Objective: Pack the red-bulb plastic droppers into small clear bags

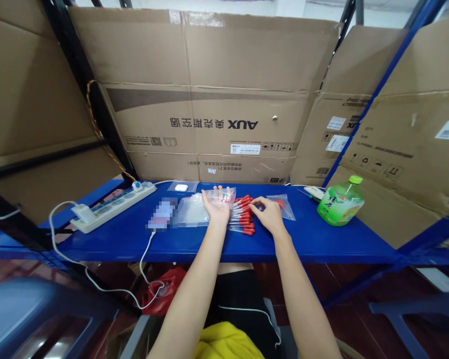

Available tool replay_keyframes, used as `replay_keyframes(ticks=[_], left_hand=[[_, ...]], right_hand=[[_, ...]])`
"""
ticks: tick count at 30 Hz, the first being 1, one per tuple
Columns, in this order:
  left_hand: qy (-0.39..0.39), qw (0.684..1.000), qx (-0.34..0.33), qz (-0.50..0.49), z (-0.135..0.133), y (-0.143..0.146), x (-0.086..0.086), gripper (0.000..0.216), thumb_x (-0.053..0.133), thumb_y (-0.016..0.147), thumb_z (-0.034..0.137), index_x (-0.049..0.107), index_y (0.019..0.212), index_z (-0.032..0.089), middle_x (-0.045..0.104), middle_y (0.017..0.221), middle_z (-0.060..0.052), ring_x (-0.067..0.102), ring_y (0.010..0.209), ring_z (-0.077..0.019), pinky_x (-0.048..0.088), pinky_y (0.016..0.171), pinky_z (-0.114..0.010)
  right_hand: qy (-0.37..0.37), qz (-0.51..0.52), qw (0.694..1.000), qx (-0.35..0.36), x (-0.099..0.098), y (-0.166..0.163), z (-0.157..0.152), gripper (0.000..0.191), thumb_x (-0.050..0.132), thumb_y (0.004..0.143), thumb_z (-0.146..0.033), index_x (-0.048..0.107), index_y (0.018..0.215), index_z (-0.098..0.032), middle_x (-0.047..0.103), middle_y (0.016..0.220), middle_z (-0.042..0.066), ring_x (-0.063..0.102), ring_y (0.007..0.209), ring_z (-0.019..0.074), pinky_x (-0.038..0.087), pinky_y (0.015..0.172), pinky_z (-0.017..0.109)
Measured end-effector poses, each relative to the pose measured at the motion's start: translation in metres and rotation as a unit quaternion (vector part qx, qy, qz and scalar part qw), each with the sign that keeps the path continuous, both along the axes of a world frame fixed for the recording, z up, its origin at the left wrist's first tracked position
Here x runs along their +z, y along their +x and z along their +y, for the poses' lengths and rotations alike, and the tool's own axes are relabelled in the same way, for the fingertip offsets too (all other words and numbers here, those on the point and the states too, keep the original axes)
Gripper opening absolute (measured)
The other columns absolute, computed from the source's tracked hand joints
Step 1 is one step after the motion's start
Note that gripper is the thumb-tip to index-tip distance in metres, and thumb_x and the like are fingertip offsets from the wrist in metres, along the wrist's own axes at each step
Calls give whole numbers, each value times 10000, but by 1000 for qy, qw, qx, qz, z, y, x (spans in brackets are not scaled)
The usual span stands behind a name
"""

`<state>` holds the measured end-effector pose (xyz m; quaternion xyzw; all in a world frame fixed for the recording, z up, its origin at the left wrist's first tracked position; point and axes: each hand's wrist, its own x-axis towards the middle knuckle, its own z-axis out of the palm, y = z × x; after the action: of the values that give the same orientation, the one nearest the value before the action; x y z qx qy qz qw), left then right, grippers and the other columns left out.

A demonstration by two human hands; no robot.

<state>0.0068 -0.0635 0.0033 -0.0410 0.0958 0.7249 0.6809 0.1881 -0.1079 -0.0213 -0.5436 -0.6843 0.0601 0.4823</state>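
Observation:
My left hand is palm up over the blue tabletop, fingers stretched out and thumb apart. Across its palm and fingers lies a clear plastic bag; whether anything is inside it I cannot tell. Just to the right is a pile of thin clear sticks with red ends, the red ends pointing right. My right hand is closed in a pinch, its fingertips at the red ends; what they grip is too small to make out. More flat clear bags lie left of my left hand, partly hidden by it.
Behind my right hand lies a clear bag with something red inside. A green drink bottle stands at right. A white power strip, a blurred phone-like object and its cable lie left. Cardboard walls the back.

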Motion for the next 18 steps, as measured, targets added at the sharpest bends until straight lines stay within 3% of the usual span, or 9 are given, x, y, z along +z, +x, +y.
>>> replay_keyframes(ticks=[5,9,18], left_hand=[[8,1000,4,10,1,-2,0,318,573,977,522,601,987,205,653,968,-45,708,943,-176,616,935,-435],[5,1000,16,18,-1,0,3,283,574,979,489,595,1002,208,653,966,-40,703,942,-166,609,947,-453],[48,996,-74,18,-7,16,7,47,580,923,204,602,889,181,689,959,-50,710,977,-188,547,1036,-532]], right_hand=[[83,164,983,-30,7,2,-1,311,680,887,-509,733,883,-202,754,821,51,654,708,192,507,676,312],[135,218,965,-58,10,0,-2,338,688,883,-524,719,898,-188,748,846,70,672,734,203,526,682,318],[130,59,989,-24,8,-27,-2,222,704,910,-456,712,886,-235,738,861,40,637,726,192,508,718,329]])
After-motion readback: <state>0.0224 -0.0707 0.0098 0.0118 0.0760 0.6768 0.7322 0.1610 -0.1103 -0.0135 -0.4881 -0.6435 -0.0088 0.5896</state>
